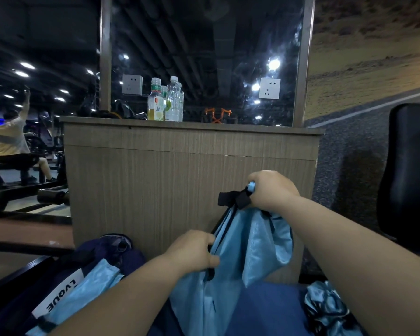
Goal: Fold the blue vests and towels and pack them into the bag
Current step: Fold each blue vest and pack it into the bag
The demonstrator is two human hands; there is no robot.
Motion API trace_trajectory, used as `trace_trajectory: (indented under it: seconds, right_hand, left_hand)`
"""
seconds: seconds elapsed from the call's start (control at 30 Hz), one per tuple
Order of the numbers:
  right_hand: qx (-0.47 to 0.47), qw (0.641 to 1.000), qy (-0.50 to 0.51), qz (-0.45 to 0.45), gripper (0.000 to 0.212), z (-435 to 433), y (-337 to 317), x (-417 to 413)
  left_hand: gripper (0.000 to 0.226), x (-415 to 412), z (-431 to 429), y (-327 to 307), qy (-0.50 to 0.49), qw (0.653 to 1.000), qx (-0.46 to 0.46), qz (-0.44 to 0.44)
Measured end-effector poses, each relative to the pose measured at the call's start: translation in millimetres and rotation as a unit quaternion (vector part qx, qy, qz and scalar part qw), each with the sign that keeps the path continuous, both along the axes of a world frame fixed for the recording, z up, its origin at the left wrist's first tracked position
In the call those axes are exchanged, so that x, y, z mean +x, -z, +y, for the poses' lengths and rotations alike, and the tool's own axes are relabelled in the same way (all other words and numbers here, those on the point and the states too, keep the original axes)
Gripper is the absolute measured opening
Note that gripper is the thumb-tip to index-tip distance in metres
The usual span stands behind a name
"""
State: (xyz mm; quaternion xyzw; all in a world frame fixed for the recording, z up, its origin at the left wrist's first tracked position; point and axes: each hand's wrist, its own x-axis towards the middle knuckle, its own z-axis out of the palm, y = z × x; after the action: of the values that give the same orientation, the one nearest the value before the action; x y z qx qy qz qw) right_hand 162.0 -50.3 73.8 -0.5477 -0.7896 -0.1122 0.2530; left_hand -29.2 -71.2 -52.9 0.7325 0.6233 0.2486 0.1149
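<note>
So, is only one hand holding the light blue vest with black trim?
No, the left hand and the right hand both grip the light blue vest with black trim.

Dim overall, with a cool cast. Light source: round ceiling lamps (22,73) left of the tabletop (228,127), repeated as flared white spots in the dark glass panel (204,44) above it; worst glare (274,64) above its right end. The wood front (180,178) below the tabletop is evenly lit and sharp. A soft shadow (359,185) lies on the speckled wall (337,154) right of it. The left hand (192,251) and right hand (272,190), gripping the blue vest (240,251) below the tabletop, show flat light and slight softness; the vest carries a faint sheen. Straight lines bow toward the frame edges.
</note>
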Motion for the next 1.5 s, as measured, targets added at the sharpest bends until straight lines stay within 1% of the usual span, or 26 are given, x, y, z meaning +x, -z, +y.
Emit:
trace_trajectory:
  seconds: [0.1, 0.17, 0.23, 0.4, 0.47, 0.57, 0.67, 0.73, 0.83, 0.87, 0.97, 1.0, 1.07, 1.13, 1.17, 1.23, 1.3, 1.4, 1.47, 1.5]
  right_hand:
    - [0.001, 1.000, 0.000, -0.006, 0.027, 0, 1, 0]
    - [0.006, 1.000, 0.007, -0.012, 0.025, 0, 3, 0]
    - [0.012, 1.000, 0.016, -0.015, 0.023, 2, 5, 2]
    - [0.012, 0.999, 0.036, 0.001, 0.018, 7, 8, 6]
    - [0.012, 0.999, 0.045, 0.007, 0.016, 9, 10, 8]
    - [0.001, 0.998, 0.063, 0.016, 0.015, 14, 12, 11]
    - [-0.005, 0.997, 0.072, 0.030, 0.010, 17, 14, 15]
    - [-0.009, 0.996, 0.072, 0.041, 0.009, 19, 14, 16]
    - [-0.012, 0.996, 0.080, 0.049, 0.008, 22, 16, 16]
    - [-0.011, 0.995, 0.085, 0.052, 0.008, 24, 16, 17]
    - [-0.006, 0.992, 0.106, 0.067, 0.010, 27, 16, 24]
    - [-0.007, 0.991, 0.110, 0.071, 0.011, 28, 15, 28]
    - [-0.020, 0.990, 0.111, 0.080, 0.009, 31, 14, 35]
    - [-0.038, 0.990, 0.105, 0.086, 0.012, 33, 14, 40]
    - [-0.044, 0.990, 0.097, 0.089, 0.013, 34, 14, 41]
    - [-0.039, 0.992, 0.082, 0.091, 0.008, 37, 14, 41]
    - [-0.028, 0.992, 0.080, 0.094, 0.006, 38, 13, 40]
    - [-0.027, 0.991, 0.100, 0.089, 0.008, 42, 14, 44]
    - [-0.053, 0.988, 0.117, 0.082, 0.011, 46, 17, 52]
    - [-0.074, 0.986, 0.122, 0.081, 0.020, 48, 20, 56]
  left_hand:
    - [0.029, 0, -3, -4, 0.002, 0.997, -0.066, 0.032]
    - [0.032, -2, -4, -4, 0.026, 0.994, -0.108, 0.015]
    - [0.035, -7, -6, -4, 0.043, 0.990, -0.134, -0.021]
    - [0.024, -16, -11, -3, 0.046, 0.987, -0.106, -0.113]
    - [0.025, -20, -11, -1, 0.039, 0.983, -0.096, -0.153]
    - [0.028, -24, -11, 2, 0.026, 0.983, -0.068, -0.169]
    - [0.022, -24, -11, 7, 0.025, 0.978, -0.049, -0.200]
    - [0.019, -23, -10, 9, 0.027, 0.974, -0.054, -0.217]
    - [0.012, -25, -7, 13, 0.021, 0.973, -0.074, -0.216]
    - [0.009, -27, -6, 16, 0.020, 0.977, -0.081, -0.198]
    - [0.005, -35, -2, 27, 0.018, 0.992, -0.090, -0.089]
    - [0.008, -39, -1, 30, 0.012, 0.992, -0.094, -0.085]
    - [0.007, -46, 0, 33, 0.001, 0.989, -0.092, -0.113]
    - [0.004, -51, -1, 32, -0.003, 0.984, -0.092, -0.152]
    - [0.008, -54, -1, 33, -0.002, 0.982, -0.097, -0.165]
    - [0.019, -56, -1, 37, 0.005, 0.979, -0.114, -0.168]
    - [0.025, -57, 2, 43, 0.008, 0.980, -0.124, -0.152]
    - [0.020, -62, 6, 52, -0.011, 0.980, -0.118, -0.158]
    - [0.014, -68, 6, 56, -0.032, 0.970, -0.109, -0.214]
    - [0.015, -71, 5, 56, -0.039, 0.960, -0.105, -0.256]
